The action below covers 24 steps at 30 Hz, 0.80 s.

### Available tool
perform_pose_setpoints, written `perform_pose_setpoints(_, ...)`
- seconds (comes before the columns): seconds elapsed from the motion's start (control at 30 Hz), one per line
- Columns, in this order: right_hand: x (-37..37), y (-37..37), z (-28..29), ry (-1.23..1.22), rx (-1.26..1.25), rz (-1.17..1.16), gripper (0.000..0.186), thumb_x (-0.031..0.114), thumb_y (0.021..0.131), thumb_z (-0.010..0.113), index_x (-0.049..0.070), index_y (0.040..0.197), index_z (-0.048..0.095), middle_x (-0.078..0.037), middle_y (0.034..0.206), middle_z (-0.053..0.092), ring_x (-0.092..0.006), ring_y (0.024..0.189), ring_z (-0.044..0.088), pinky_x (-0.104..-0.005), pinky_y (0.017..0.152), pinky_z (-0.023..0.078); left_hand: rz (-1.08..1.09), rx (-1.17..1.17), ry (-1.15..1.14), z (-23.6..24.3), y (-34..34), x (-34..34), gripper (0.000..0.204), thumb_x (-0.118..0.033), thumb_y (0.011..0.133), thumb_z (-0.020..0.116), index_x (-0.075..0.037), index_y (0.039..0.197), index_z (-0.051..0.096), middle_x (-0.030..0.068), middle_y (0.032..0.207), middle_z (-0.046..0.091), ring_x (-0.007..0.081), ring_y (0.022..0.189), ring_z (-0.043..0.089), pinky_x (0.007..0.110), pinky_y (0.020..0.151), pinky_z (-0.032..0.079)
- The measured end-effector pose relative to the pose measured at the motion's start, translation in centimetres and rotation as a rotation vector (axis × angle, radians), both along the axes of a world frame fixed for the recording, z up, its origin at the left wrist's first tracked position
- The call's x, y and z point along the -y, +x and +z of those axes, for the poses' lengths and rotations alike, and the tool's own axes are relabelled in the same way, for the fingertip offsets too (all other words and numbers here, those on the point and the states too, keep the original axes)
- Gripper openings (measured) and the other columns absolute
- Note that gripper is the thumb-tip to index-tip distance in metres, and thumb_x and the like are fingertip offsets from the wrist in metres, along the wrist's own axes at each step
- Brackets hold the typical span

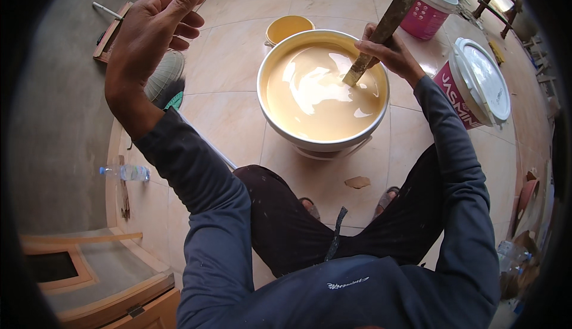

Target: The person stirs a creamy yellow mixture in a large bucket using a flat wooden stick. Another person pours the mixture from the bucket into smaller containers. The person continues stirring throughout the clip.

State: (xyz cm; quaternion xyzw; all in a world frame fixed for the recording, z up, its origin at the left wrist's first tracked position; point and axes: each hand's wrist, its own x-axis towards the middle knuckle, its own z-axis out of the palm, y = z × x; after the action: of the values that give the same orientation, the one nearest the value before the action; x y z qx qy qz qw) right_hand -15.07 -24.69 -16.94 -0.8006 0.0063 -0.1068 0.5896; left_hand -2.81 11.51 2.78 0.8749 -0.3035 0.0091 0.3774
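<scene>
A large white bucket stands on the floor in front of my knees, filled with glossy cream-coloured paint. My right hand is wrapped round a flat wooden stick over the bucket's far right rim. The stick slants down to the left, and its lower end dips into the paint. Raised at the upper left, away from the bucket, my left hand holds nothing; its fingers are loosely bent and apart. A small yellow tub sits just behind the bucket.
To the right stand a pink bucket with a white lid and, farther back, another pink bucket. A green-headed brush and a plastic bottle are at left. A flat brown fragment lies between my feet.
</scene>
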Motion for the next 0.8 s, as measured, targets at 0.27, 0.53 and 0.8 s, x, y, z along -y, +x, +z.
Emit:
perform_pose_setpoints(0.27,0.8,-2.2,2.3,0.058,0.109,-0.005,0.023,0.026,0.090,0.075,0.006,0.091,0.063,-0.005,0.081,0.065,-0.0123,0.075,0.067,-0.0282,0.067,0.054,-0.029,0.027,-0.029,-0.1,0.5,-0.8,0.047,-0.050,0.097,0.066,-0.005,0.113,0.072,0.0095,0.092,0.074,0.0182,0.084,0.071,0.031,0.077,0.056)
perform_pose_setpoints(0.53,0.6,-3.6,7.6,-0.010,0.414,-0.088,0.019,0.023,0.094,0.073,0.005,0.096,0.065,-0.005,0.085,0.069,-0.0143,0.082,0.070,-0.0298,0.075,0.056,-0.019,0.023,-0.023,-0.5,1.0,-0.5,0.049,-0.051,0.097,0.066,-0.005,0.113,0.072,0.0101,0.093,0.075,0.0188,0.086,0.072,0.032,0.077,0.056)
perform_pose_setpoints(0.8,-1.8,0.1,2.4,-0.241,0.193,0.028,0.027,0.028,0.095,0.073,0.006,0.085,0.060,-0.001,0.077,0.060,-0.0083,0.075,0.060,-0.0266,0.063,0.049,-0.010,0.055,0.032,-0.1,0.4,0.4,0.049,-0.051,0.096,0.066,-0.005,0.113,0.072,0.0098,0.093,0.075,0.0189,0.084,0.073,0.032,0.075,0.057)
